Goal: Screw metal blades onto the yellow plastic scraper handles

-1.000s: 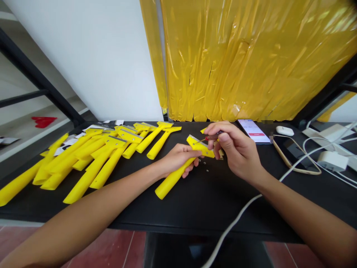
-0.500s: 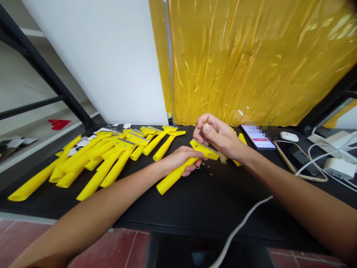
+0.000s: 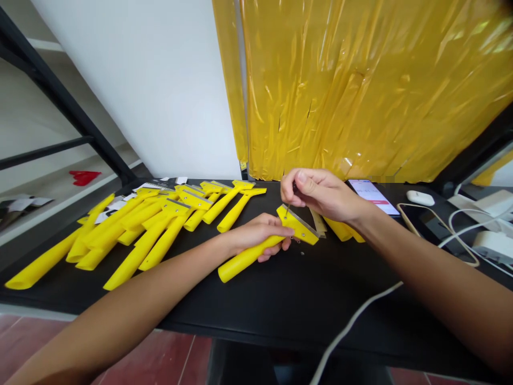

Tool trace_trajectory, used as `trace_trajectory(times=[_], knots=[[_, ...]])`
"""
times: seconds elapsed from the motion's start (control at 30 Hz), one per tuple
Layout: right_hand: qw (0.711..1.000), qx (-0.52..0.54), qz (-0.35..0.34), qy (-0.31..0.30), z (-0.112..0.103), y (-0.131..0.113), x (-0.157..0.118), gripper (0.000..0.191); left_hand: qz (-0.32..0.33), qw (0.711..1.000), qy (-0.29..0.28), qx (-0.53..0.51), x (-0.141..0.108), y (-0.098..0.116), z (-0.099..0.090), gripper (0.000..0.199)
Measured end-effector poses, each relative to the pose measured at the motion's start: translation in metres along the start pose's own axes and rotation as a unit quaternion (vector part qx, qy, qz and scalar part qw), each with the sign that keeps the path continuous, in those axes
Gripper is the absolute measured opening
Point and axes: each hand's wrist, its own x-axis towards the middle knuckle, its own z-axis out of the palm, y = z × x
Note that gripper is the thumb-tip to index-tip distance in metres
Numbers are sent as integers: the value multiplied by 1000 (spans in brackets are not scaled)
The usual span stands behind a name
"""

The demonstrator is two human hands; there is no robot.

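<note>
My left hand [image 3: 264, 232] is closed around the neck of a yellow scraper [image 3: 244, 260], whose wide head points up and to the right. A screw shows on the head, and a metal blade edge runs along its far side. Above it my right hand [image 3: 310, 192] grips a screwdriver [image 3: 287, 211]; its thin shaft reaches down to the left end of the scraper head, while the fingers mostly hide its handle. A few tiny metal pieces [image 3: 302, 253] lie on the black table just below the head.
Several yellow scrapers [image 3: 160, 224] are piled at the left. More yellow handles [image 3: 339, 230] lie behind my right hand. A phone [image 3: 372, 198], a white earbud case [image 3: 420, 198] and white chargers [image 3: 495, 246] sit at the right. A white cable [image 3: 352, 321] crosses the table's front edge.
The right hand has turned, and the screwdriver shaft now stands clearly on the scraper head. The scraper head has tilted and shifted slightly down and right, still in my left hand.
</note>
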Motion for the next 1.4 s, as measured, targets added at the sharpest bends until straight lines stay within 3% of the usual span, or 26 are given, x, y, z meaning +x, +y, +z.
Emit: trace_trajectory(times=[0.2, 0.4, 0.67, 0.87, 1.07, 1.2, 1.4], knots=[[995, -57, -16, 85, 10, -1, 0, 36, 4, 1000, 10, -15, 2, 0, -2, 29], [986, -21, -24, 165, 13, 2, 5, 31, -1, 1000, 11, -19, 1, 3, 0, 25], [986, 28, -19, 166, 21, 6, 2, 28, 3, 1000, -2, -22, 1, 0, -2, 23], [979, -80, -47, 184, 19, 7, 2, 29, -9, 1000, 11, -19, 0, 2, 0, 23], [982, -8, -12, 188, 19, 7, 2, 37, -5, 1000, 16, -14, 0, 2, 2, 28], [976, -19, -23, 217, 21, 4, 5, 33, -1, 1000, 18, -16, 0, 2, 2, 29], [976, -18, -13, 215, 21, 3, 3, 35, -7, 999, 28, -22, -1, 5, 4, 25]])
